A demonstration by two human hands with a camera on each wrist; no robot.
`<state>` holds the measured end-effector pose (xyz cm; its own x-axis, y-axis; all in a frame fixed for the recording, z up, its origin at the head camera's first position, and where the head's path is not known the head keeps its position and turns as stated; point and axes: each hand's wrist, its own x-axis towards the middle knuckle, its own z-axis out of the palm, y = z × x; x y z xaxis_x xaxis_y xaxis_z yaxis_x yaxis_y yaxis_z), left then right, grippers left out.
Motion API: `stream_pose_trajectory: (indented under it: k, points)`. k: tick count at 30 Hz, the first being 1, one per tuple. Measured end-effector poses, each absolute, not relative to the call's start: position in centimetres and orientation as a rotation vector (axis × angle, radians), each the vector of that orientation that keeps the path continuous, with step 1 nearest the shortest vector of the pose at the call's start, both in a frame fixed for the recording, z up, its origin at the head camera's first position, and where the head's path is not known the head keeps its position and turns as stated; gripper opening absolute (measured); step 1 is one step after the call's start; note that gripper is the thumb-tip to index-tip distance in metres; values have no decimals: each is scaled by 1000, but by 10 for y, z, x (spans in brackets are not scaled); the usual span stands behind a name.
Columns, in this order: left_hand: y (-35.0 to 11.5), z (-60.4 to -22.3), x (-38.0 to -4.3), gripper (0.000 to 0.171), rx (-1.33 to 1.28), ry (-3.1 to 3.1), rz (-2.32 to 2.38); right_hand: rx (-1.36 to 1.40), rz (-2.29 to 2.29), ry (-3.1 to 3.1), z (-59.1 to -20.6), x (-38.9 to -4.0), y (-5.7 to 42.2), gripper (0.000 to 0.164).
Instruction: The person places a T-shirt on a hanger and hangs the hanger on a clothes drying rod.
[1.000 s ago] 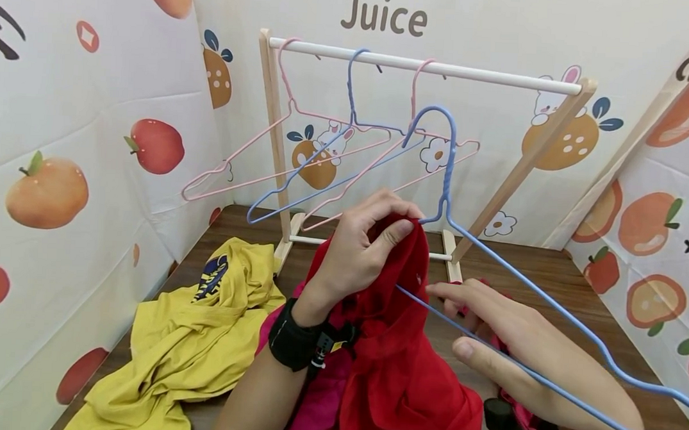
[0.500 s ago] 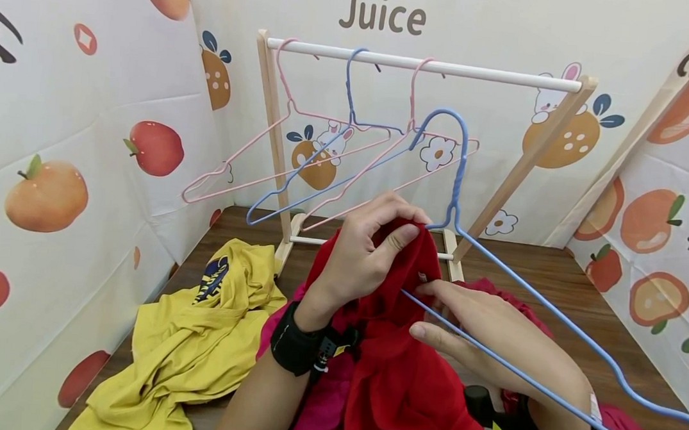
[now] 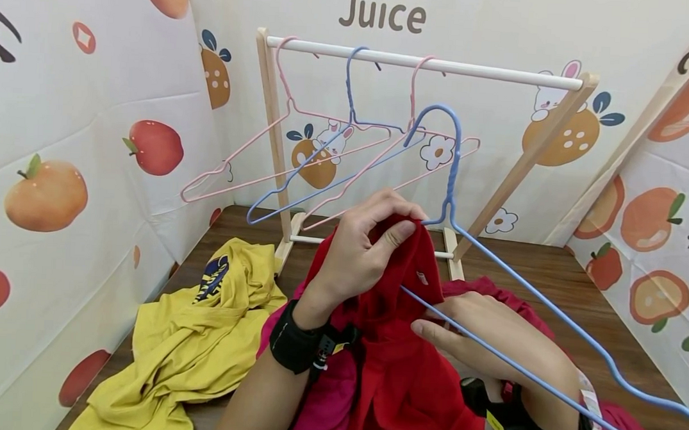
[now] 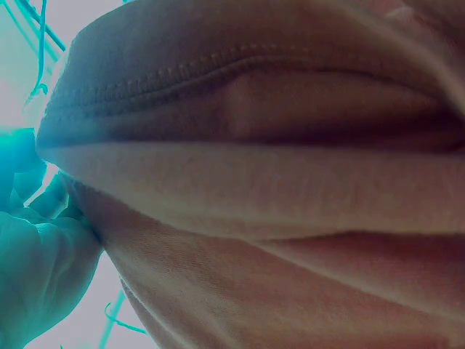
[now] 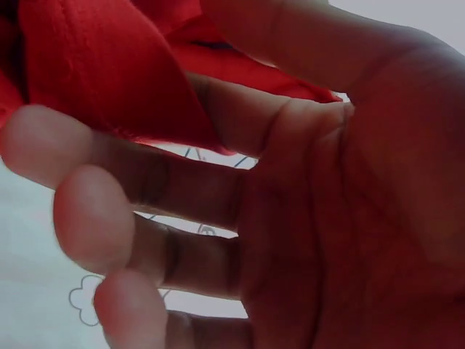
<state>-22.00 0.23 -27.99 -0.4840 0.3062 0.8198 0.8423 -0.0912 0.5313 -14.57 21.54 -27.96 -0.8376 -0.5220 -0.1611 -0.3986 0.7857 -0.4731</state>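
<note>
My left hand (image 3: 366, 248) grips the top of a red shirt (image 3: 413, 372) in the head view, thumb in front. A blue clothes hanger (image 3: 452, 181) has its left part inside the shirt, its hook upright and its right arm reaching out to the right. My right hand (image 3: 489, 330) is at the shirt's right edge, thumb apart below the hanger's lower bar. In the right wrist view its fingers (image 5: 94, 218) are spread and slightly bent, the index finger partly behind the red cloth. Stitched cloth (image 4: 240, 189) fills most of the left wrist view.
Behind stands a wooden rack with a white rail (image 3: 478, 68), holding two pink hangers and a blue one. A yellow shirt (image 3: 200, 337) lies at left. Magenta cloth (image 3: 328, 387) lies under my left wrist, dark red cloth (image 3: 486, 286) around the right.
My right hand has moved left to the red shirt's edge, its fingertips now partly behind the cloth. My left hand keeps its grip; the hanger has shifted only slightly.
</note>
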Motion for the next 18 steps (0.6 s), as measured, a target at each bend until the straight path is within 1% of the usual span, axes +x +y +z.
stream_pose_trajectory:
  k: [2,4,7,12,15,18]
  points:
    - [2,-280,-220,15,-1239,-1746,-1607,-659,-629,2670,-280,-147,216,47]
    - [2,-280,-221,15,-1233,-1747,-1608,-606,-602,2677,-281,-148,218,44]
    - [1,-280,-222,15,-1226,-1744,-1613,-581,-518,2754,-280,-151,222,35]
    - [-1,-280,-223,15,-1207,-1728,-1628,-633,-461,2857,-281,-156,234,23]
    - [-2,-281,-224,15,-1184,-1713,-1642,-578,-472,2885,-282,-159,241,14]
    - [-3,-280,-224,16,-1171,-1694,-1663,-532,-458,2940,-283,-162,246,9]
